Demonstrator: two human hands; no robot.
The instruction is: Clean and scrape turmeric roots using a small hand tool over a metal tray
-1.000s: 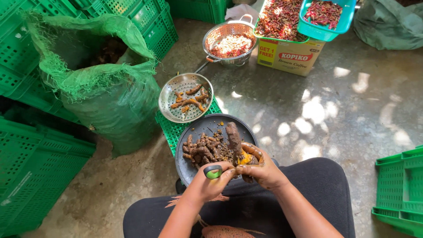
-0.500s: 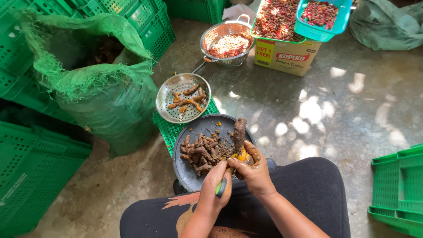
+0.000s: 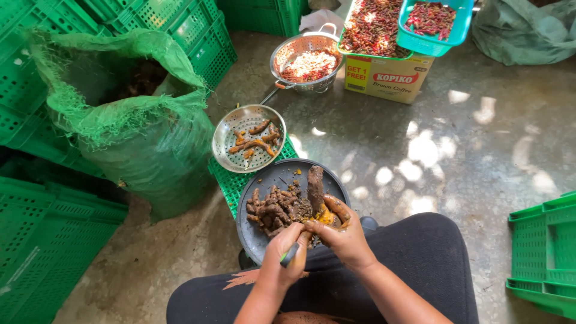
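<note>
Here, at the far left, stacked green crates are seen along the wall, and beside them a green mesh sack is stood open on the concrete floor, with dark roots just visible inside. To the right of the sack, a perforated metal tray holding a few peeled orange root pieces is set on a low green crate. Just in front of it, a dark round plate is held over the lap, and a pile of unpeeled brown roots is heaped on its left half. The left hand is closed around a small knife with a green handle, its fingers clenched on the handle at the plate's near edge. Touching it, the right hand is curled around a piece of root whose orange flesh is partly exposed; the piece is gripped between thumb and fingers over the plate's right half. Further back, a metal colander of pale and reddish bits is placed beside a yellow cardboard box, on which a green tray and a blue basket of red chillies are rested. At the far right edge, another green crate is seen.
</note>
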